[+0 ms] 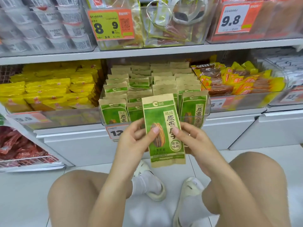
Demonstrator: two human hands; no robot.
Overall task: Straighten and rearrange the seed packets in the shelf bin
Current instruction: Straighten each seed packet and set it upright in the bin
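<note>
Packet (163, 128): upright, in front of bin (207, 104).
Left hand (133, 140): pinching packet.
Right hand (192, 141): pinching packet.

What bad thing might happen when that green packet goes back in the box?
1. The bin already looks crammed, so pushing the held packet in could bend it or tip over the front-row packets.
2. Both hands, left and right, hold the packet only by thumbs and fingertips at its edges; that light grip might let it slip to the floor.
</note>
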